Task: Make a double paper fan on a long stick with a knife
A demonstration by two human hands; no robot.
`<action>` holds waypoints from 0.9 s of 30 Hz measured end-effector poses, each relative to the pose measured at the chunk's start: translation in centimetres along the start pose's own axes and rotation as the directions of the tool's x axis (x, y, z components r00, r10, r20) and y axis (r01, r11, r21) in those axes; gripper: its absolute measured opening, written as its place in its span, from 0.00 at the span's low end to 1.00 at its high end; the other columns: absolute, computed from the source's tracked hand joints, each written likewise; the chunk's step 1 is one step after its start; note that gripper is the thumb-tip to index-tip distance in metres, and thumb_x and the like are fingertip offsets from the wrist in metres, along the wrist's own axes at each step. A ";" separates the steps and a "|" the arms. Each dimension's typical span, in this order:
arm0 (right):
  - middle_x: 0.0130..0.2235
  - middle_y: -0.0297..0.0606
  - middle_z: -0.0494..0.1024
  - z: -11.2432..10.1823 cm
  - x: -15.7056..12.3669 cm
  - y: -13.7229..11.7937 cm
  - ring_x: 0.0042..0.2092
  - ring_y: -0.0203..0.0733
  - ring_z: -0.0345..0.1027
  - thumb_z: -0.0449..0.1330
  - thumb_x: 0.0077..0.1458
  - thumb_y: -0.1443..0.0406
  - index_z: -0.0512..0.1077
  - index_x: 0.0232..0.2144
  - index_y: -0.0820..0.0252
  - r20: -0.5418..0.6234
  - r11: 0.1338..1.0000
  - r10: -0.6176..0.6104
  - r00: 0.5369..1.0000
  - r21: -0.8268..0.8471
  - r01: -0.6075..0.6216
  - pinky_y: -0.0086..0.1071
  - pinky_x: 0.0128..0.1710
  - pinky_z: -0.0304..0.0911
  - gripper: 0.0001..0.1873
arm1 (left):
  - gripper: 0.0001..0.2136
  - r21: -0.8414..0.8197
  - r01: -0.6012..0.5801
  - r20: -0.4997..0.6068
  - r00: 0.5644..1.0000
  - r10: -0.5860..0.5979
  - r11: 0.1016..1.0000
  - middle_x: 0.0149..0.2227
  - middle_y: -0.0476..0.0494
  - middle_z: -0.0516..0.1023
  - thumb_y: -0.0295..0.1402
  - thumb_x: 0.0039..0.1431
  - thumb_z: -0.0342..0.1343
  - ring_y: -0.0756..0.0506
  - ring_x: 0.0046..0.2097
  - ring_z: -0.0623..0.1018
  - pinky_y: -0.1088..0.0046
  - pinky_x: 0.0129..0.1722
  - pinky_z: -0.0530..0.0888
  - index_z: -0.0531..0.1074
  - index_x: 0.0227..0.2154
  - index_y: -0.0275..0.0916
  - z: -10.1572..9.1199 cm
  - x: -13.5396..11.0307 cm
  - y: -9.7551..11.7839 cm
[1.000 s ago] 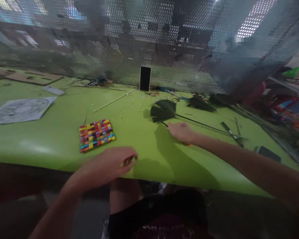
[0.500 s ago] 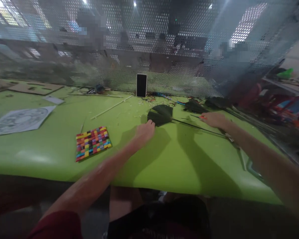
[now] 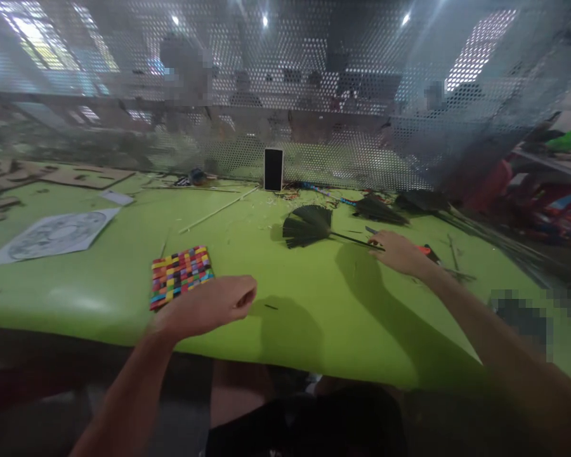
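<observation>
My left hand (image 3: 204, 311) hovers over the near edge of the green table (image 3: 314, 317), fingers curled into a loose fist; whether it holds anything is hidden. A colourful woven mat (image 3: 181, 276) lies just left of it. My right hand (image 3: 400, 252) rests on the table, closed around a tool with an orange-red handle (image 3: 423, 249). Its fingertips are at the thin stem of a dark green fan-shaped leaf (image 3: 309, 225). A small dark sliver (image 3: 270, 307) lies on the table near my left hand.
A black phone (image 3: 273, 169) stands against the perforated metal screen (image 3: 361, 127) at the table's back. More dark leaves (image 3: 380, 209) and stems lie at back right. A printed paper (image 3: 52, 231), a long wooden stick (image 3: 219, 208) and cardboard pieces (image 3: 85, 176) lie to the left.
My left hand reached out to the fan leaf, then drew back to the near edge. My right hand swung right and now sits nearer, by the leaf's stem.
</observation>
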State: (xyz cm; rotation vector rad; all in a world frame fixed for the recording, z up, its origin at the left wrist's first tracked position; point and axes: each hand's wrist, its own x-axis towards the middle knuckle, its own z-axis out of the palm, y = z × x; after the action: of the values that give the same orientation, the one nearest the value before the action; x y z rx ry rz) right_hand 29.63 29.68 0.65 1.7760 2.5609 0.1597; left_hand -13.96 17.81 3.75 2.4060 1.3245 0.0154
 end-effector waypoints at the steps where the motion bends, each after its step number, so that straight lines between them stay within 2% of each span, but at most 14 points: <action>1: 0.53 0.51 0.75 0.3 0.0 -0.4 0.52 0.52 0.69 0.55 0.60 0.61 0.73 0.49 0.64 0.004 1.000 0.006 1.000 0.002 -0.006 0.43 0.53 0.63 0.18 | 0.06 -0.008 -0.009 -0.011 1.000 0.009 1.000 0.36 0.47 0.76 0.32 0.63 0.48 0.46 0.36 0.74 0.69 0.36 0.68 0.70 0.35 0.40 0.3 -0.4 0.5; 5: 0.52 0.50 0.75 0.4 0.1 -1.3 0.51 0.50 0.70 0.51 0.61 0.67 0.73 0.50 0.64 -0.010 0.999 0.036 0.999 0.010 -0.035 0.41 0.52 0.62 0.18 | 0.13 0.088 -0.087 -0.171 0.980 0.101 0.992 0.55 0.38 0.74 0.31 0.66 0.49 0.40 0.58 0.70 0.57 0.59 0.67 0.71 0.50 0.38 3.0 0.1 2.9; 8: 0.51 0.47 0.75 -1.0 -0.4 -1.5 0.50 0.48 0.70 0.47 0.65 0.65 0.74 0.51 0.60 -0.119 0.995 0.097 0.988 0.028 -0.095 0.38 0.48 0.63 0.19 | 0.18 0.134 -0.095 -0.151 0.982 0.115 0.986 0.62 0.41 0.70 0.31 0.67 0.48 0.40 0.63 0.68 0.56 0.63 0.66 0.69 0.57 0.40 6.8 -1.2 3.9; 10: 0.49 0.46 0.75 -2.4 -1.1 -1.5 0.48 0.49 0.70 0.46 0.66 0.62 0.74 0.51 0.57 -0.233 0.992 0.126 0.964 0.048 -0.118 0.38 0.45 0.64 0.20 | 0.23 0.171 -0.043 -0.196 0.978 0.076 0.984 0.67 0.42 0.64 0.33 0.66 0.49 0.39 0.66 0.65 0.55 0.65 0.65 0.62 0.63 0.41 9.7 -4.2 3.6; 13: 0.47 0.47 0.75 -4.4 -2.2 -1.5 0.47 0.50 0.70 0.46 0.66 0.60 0.75 0.51 0.57 -0.379 0.989 0.137 0.915 0.096 -0.109 0.38 0.43 0.63 0.21 | 0.28 0.195 0.036 -0.237 0.972 0.011 0.980 0.68 0.48 0.60 0.37 0.65 0.51 0.40 0.68 0.64 0.57 0.64 0.68 0.55 0.67 0.50 14.1 -11.6 1.1; 15: 0.46 0.47 0.75 -5.3 -2.7 -1.5 0.45 0.49 0.70 0.47 0.65 0.59 0.75 0.51 0.59 -0.438 0.986 0.130 0.890 0.155 -0.067 0.38 0.44 0.63 0.22 | 0.24 0.161 0.153 -0.283 0.954 -0.103 0.975 0.64 0.52 0.67 0.41 0.63 0.52 0.38 0.65 0.68 0.57 0.60 0.73 0.64 0.62 0.57 16.1 -16.9 -1.3; 18: 0.41 0.45 0.76 -5.9 -3.1 -2.1 0.41 0.48 0.70 0.51 0.63 0.57 0.78 0.46 0.59 -0.429 0.959 0.079 0.900 0.278 0.049 0.38 0.44 0.63 0.20 | 0.17 -0.042 0.445 -0.405 0.811 -0.422 0.895 0.52 0.47 0.80 0.43 0.61 0.50 0.34 0.53 0.80 0.50 0.53 0.77 0.76 0.50 0.53 16.4 -21.5 -3.2; 19: 0.39 0.44 0.77 -6.1 -3.3 -2.6 0.40 0.48 0.70 0.53 0.61 0.56 0.79 0.44 0.59 -0.413 0.944 0.066 0.909 0.320 0.076 0.38 0.43 0.64 0.19 | 0.17 -0.154 0.494 -0.393 0.764 -0.511 0.856 0.51 0.48 0.81 0.44 0.62 0.50 0.35 0.52 0.81 0.52 0.53 0.78 0.76 0.50 0.53 15.8 -21.5 -3.0; 20: 0.38 0.44 0.78 -6.3 -3.5 -3.4 0.39 0.47 0.71 0.54 0.60 0.56 0.79 0.42 0.58 -0.397 0.930 0.061 0.916 0.356 0.092 0.38 0.42 0.64 0.18 | 0.17 -0.276 0.477 -0.355 0.756 -0.550 0.834 0.52 0.49 0.81 0.46 0.63 0.51 0.37 0.52 0.80 0.54 0.55 0.77 0.76 0.50 0.52 14.9 -20.8 -2.2; 22: 0.38 0.43 0.79 -6.9 -4.4 -5.7 0.39 0.47 0.71 0.57 0.59 0.56 0.79 0.40 0.58 -0.387 0.902 0.067 0.920 0.418 0.111 0.37 0.42 0.64 0.16 | 0.17 -0.504 0.294 -0.348 0.791 -0.503 0.812 0.50 0.47 0.82 0.47 0.60 0.56 0.38 0.51 0.81 0.58 0.56 0.76 0.76 0.48 0.49 12.9 -17.0 0.5; 24: 0.39 0.43 0.80 -7.7 -5.8 -8.7 0.40 0.46 0.72 0.58 0.58 0.58 0.79 0.39 0.58 -0.384 0.856 0.073 0.920 0.497 0.140 0.37 0.42 0.64 0.14 | 0.18 -0.730 0.053 -0.287 0.881 -0.376 0.681 0.47 0.43 0.83 0.46 0.62 0.54 0.41 0.48 0.82 0.60 0.54 0.77 0.75 0.50 0.45 11.1 -11.3 4.1; 25: 0.39 0.43 0.80 -8.1 -6.7 -10.3 0.39 0.45 0.72 0.59 0.57 0.58 0.78 0.38 0.59 -0.367 0.816 0.076 0.927 0.558 0.154 0.36 0.41 0.65 0.13 | 0.20 -0.820 -0.063 -0.252 0.932 -0.261 0.569 0.50 0.40 0.81 0.45 0.63 0.54 0.42 0.49 0.81 0.60 0.54 0.77 0.71 0.55 0.43 10.5 -8.3 6.0; 26: 0.39 0.42 0.80 -8.5 -7.5 -11.9 0.37 0.43 0.72 0.60 0.56 0.59 0.78 0.38 0.59 -0.335 0.760 0.079 0.939 0.630 0.161 0.35 0.38 0.65 0.12 | 0.25 -0.875 -0.170 -0.257 0.957 -0.137 0.454 0.56 0.37 0.77 0.44 0.62 0.56 0.41 0.53 0.80 0.60 0.54 0.76 0.66 0.60 0.43 10.0 -5.3 7.8; 27: 0.38 0.41 0.80 -8.8 -8.4 -13.2 0.34 0.41 0.72 0.61 0.54 0.59 0.77 0.38 0.60 -0.283 0.685 0.070 0.957 0.711 0.160 0.33 0.35 0.65 0.12 | 0.29 -0.894 -0.270 -0.309 0.949 -0.057 0.358 0.61 0.35 0.71 0.44 0.60 0.59 0.40 0.56 0.77 0.60 0.53 0.77 0.62 0.62 0.43 9.7 -2.6 9.5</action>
State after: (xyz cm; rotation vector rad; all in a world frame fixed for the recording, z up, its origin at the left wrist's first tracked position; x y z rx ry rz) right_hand 19.56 16.60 7.80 1.9955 3.1614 -0.7966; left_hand -5.83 7.94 -1.49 1.4447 0.8261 0.9568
